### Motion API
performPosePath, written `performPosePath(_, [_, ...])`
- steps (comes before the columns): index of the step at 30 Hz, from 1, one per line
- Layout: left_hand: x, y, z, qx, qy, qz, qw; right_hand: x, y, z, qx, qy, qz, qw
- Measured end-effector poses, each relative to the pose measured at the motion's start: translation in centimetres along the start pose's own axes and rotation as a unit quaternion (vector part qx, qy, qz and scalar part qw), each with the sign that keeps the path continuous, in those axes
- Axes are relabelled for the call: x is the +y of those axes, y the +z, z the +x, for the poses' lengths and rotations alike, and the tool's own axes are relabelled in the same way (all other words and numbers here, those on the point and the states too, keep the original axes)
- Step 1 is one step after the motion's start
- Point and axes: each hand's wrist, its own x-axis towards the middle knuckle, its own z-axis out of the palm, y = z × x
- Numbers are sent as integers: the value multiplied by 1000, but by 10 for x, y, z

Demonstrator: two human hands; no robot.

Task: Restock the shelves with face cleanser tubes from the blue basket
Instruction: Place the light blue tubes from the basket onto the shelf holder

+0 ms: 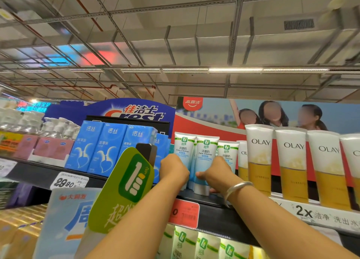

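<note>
Now both hands working top shelf [204, 199]: left hand [174, 170] curling round leftmost face cleanser tube [183, 147], right hand [218, 171] gripping middle tube [206, 155], thumb spread. Tubes standing cap-down, likely light, soft, tippy; holding mid-body seeming safest. Blue basket not showing.
</note>
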Motion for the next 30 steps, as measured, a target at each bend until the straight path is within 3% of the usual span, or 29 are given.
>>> performPosePath(10, [-2, -6, -4, -2, -9, 25, 1000, 1, 3, -7, -14, 3, 1, 1000])
performPosePath(18, [8, -29, -35, 54, 77, -102, 990, -22, -35, -40, 18, -52, 28, 998])
performPosePath(24, [-3, -58, -76, 3, 98, -356, 929, -37, -57, -87, -27, -48, 100, 993])
performPosePath(30, [-18, -73, -126, -119, 89, -473, 868, -27, -74, -148, -2, -36, 130, 991])
